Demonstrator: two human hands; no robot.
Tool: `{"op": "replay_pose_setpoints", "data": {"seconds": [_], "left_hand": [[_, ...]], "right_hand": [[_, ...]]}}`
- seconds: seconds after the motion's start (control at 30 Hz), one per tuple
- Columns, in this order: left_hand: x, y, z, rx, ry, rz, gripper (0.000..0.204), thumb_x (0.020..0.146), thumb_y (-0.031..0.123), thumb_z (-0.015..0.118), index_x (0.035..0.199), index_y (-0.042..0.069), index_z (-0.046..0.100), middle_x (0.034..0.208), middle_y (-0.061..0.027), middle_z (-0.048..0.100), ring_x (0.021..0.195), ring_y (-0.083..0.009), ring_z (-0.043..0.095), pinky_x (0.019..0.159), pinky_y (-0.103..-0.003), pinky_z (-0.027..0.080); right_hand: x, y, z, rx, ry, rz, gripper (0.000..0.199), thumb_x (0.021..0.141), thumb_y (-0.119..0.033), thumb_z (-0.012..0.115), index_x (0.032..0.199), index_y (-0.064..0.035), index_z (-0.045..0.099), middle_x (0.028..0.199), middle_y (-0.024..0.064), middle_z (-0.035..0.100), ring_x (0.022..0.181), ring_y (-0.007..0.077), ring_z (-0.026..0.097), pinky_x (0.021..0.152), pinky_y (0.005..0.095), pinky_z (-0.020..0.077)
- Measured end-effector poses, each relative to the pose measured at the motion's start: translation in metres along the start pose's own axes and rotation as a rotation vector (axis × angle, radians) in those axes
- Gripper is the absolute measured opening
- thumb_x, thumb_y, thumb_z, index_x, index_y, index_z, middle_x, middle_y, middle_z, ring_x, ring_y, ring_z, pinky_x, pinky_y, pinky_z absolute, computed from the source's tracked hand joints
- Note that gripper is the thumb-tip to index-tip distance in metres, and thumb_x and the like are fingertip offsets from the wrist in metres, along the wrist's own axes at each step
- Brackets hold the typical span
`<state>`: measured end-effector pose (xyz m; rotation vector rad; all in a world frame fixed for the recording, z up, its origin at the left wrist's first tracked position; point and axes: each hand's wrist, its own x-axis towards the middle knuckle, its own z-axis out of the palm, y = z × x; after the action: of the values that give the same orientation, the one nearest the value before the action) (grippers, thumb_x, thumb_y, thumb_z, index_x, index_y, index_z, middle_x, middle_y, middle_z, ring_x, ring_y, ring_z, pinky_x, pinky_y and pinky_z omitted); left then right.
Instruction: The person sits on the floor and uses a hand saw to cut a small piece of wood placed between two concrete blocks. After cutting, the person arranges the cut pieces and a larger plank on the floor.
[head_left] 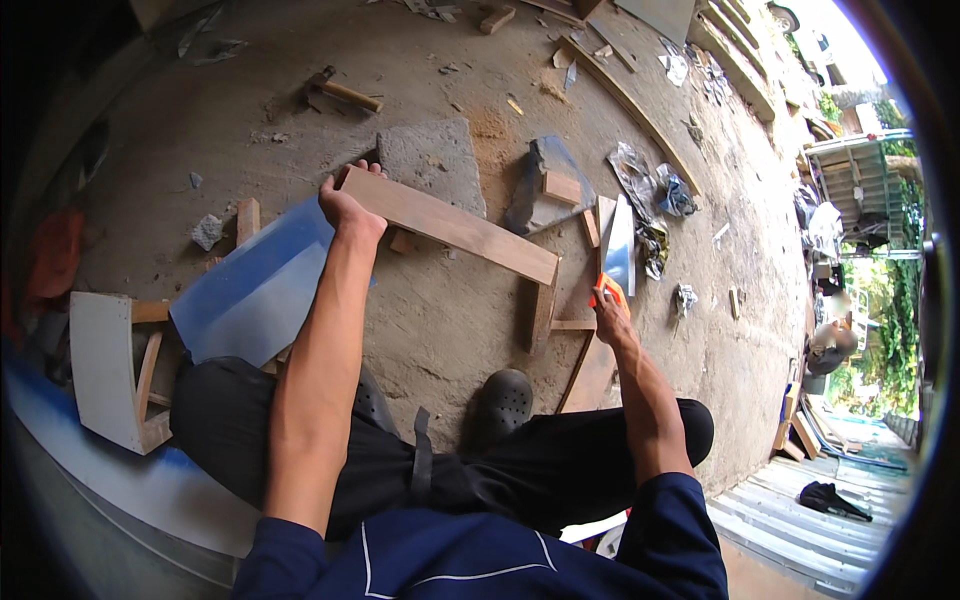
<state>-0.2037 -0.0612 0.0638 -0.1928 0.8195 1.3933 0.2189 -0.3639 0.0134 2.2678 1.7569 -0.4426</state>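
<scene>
My left hand [352, 205] is closed around the left end of a flat wooden board [455, 225], which slants down to the right in front of me. Near the board's right end, a short wooden piece [543, 318] runs down toward my feet; whether the two are joined I cannot tell. My right hand [612, 320] grips the orange handle of a handsaw [620, 245]. Its shiny blade points away from me, apart from the held board, alongside a narrow strip of wood. More wooden pieces [590, 375] lie below the saw, by my right knee.
Beyond the board lie a concrete slab [430, 150], a hammer [350, 94] and a small wood block [562, 187] on a bluish piece. A blue-and-white panel [255, 285] and a white-faced wooden frame [100, 365] are at left. Plastic scraps [676, 195] litter the right.
</scene>
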Motion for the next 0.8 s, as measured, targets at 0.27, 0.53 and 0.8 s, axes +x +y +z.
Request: {"op": "replay_pose_setpoints", "data": {"seconds": [0.27, 0.53, 0.8], "left_hand": [[-0.005, 0.014, -0.004, -0.112, -0.008, -0.013, 0.042, 0.095, 0.039, 0.026, 0.087, 0.006, 0.052, 0.092, -0.0111, 0.062, 0.084, -0.0291, 0.061, 0.080, -0.043, 0.049], [-0.004, 0.023, -0.011, -0.179, -0.016, -0.042, 0.045, 0.094, 0.040, 0.026, 0.084, 0.006, 0.054, 0.088, -0.0111, 0.063, 0.083, -0.0285, 0.060, 0.079, -0.042, 0.048], [0.012, 0.025, 0.003, -0.428, -0.160, -0.113, 0.050, 0.092, 0.042, 0.027, 0.087, 0.005, 0.061, 0.088, -0.0109, 0.063, 0.083, -0.0267, 0.058, 0.080, -0.038, 0.049]], "right_hand": [[0.014, -0.012, 0.016, 0.033, -0.172, 0.117, 0.063, 0.077, -0.006, 0.057, 0.136, -0.0095, 0.035, 0.103, 0.0215, 0.061, 0.097, 0.0359, 0.061, 0.082, 0.0433, 0.0497], [0.094, -0.093, -0.063, 0.613, -0.047, 0.134, 0.024, 0.083, -0.012, 0.051, 0.102, -0.0019, 0.062, 0.088, 0.0192, 0.066, 0.084, 0.0296, 0.065, 0.070, 0.0364, 0.0487], [0.139, -0.112, -0.201, 0.469, 0.147, 0.338, 0.054, 0.092, -0.052, 0.050, 0.095, -0.0004, 0.065, 0.086, 0.0207, 0.067, 0.081, 0.0295, 0.066, 0.072, 0.0412, 0.0485]]}}
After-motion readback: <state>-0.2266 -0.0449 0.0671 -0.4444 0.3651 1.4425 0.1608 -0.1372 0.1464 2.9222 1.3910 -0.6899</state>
